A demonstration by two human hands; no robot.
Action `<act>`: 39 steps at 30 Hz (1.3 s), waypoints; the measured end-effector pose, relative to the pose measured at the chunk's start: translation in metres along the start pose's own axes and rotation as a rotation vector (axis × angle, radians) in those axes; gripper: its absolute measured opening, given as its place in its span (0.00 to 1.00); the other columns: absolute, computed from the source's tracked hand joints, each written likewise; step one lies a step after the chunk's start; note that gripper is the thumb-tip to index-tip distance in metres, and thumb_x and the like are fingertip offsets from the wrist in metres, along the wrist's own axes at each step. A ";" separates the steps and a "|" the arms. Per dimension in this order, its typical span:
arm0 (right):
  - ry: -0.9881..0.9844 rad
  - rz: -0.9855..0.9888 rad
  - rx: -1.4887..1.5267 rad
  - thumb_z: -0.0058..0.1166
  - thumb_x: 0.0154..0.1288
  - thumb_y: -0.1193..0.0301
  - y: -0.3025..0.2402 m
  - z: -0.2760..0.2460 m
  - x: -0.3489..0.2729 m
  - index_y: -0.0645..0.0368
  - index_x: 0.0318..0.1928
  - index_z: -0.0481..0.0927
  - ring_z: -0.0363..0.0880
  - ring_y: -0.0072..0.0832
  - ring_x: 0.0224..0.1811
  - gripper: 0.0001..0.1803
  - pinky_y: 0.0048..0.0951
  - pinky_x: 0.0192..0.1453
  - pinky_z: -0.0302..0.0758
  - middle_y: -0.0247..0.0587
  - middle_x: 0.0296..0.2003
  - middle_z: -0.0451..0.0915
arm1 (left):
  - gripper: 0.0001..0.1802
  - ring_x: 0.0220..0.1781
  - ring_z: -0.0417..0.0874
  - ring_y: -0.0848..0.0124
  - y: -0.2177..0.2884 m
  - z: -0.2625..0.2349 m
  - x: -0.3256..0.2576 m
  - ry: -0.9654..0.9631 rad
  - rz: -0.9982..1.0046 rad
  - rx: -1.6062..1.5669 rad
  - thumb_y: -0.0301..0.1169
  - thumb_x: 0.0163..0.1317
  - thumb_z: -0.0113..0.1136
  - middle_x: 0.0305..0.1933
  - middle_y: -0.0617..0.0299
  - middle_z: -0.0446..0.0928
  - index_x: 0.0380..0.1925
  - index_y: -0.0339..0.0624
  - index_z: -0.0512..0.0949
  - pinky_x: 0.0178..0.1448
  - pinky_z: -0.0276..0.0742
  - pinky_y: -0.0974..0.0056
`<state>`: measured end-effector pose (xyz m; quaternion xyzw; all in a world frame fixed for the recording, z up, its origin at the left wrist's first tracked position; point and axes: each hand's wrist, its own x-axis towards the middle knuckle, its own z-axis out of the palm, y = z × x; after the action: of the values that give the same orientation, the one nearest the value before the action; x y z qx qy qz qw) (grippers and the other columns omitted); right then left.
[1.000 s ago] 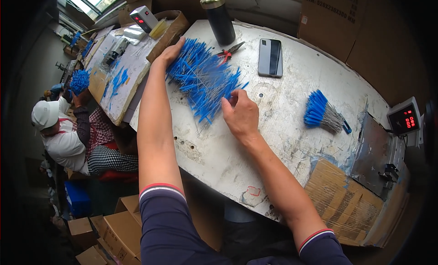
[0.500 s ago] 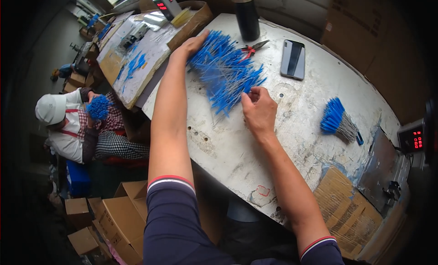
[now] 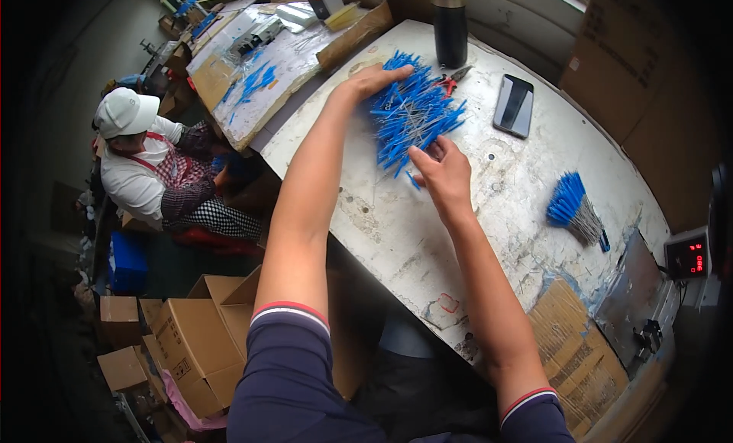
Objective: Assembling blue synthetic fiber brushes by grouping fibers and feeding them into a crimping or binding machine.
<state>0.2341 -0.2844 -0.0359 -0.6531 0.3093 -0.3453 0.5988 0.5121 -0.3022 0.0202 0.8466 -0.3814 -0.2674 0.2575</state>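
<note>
A loose pile of thin wire sticks with blue ends (image 3: pixel 416 115) lies on the worn white table, pointing many ways. My left hand (image 3: pixel 378 80) rests along its far left edge, fingers stretched out over the sticks. At the pile's near right side is my right hand (image 3: pixel 447 172), its thumb and fingers apart and touching the outer sticks. One blue-ended stick (image 3: pixel 413 181) pokes out beside that hand's lower fingers. Farther right lies a neat bundle of similar sticks (image 3: pixel 574 206), blue ends fanned together.
Behind the pile are red-handled pliers (image 3: pixel 456 78), a black bottle (image 3: pixel 450 31) and a phone (image 3: pixel 514 106). A cardboard sheet (image 3: pixel 576 344) and a red digital display (image 3: pixel 687 256) are at the right. A co-worker (image 3: pixel 156 164) sits left, beyond open cardboard boxes (image 3: pixel 200 344).
The view has shifted, and the pile looks more gathered between my hands. My right fingers have spread from a pinch. The co-worker's blue bundle is no longer held up in sight.
</note>
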 end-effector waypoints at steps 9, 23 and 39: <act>-0.196 0.303 0.283 0.64 0.67 0.63 -0.022 -0.019 0.003 0.63 0.53 0.79 0.82 0.18 0.40 0.20 0.23 0.39 0.81 0.33 0.43 0.84 | 0.46 0.57 0.83 0.65 0.003 0.038 -0.037 0.159 -0.019 0.020 0.66 0.61 0.60 0.59 0.51 0.81 0.64 0.37 0.76 0.65 0.74 0.62; -0.312 0.258 0.669 0.69 0.63 0.70 -0.034 -0.029 0.000 0.63 0.51 0.81 0.87 0.27 0.38 0.18 0.31 0.40 0.86 0.39 0.42 0.86 | 0.40 0.46 0.87 0.63 0.032 0.050 -0.087 0.077 -0.185 -0.123 0.64 0.64 0.59 0.49 0.48 0.85 0.51 0.32 0.84 0.58 0.78 0.62; -0.379 0.459 1.206 0.58 0.73 0.55 -0.044 -0.037 -0.001 0.58 0.61 0.76 0.85 0.36 0.53 0.25 0.44 0.61 0.82 0.45 0.53 0.83 | 0.36 0.40 0.86 0.71 0.016 0.061 -0.087 -0.057 -0.056 -0.323 0.61 0.69 0.55 0.43 0.57 0.87 0.51 0.35 0.83 0.52 0.80 0.67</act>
<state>0.2025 -0.3004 0.0092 -0.1713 0.0827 -0.2009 0.9610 0.4147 -0.2574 0.0089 0.7964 -0.3168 -0.3564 0.3719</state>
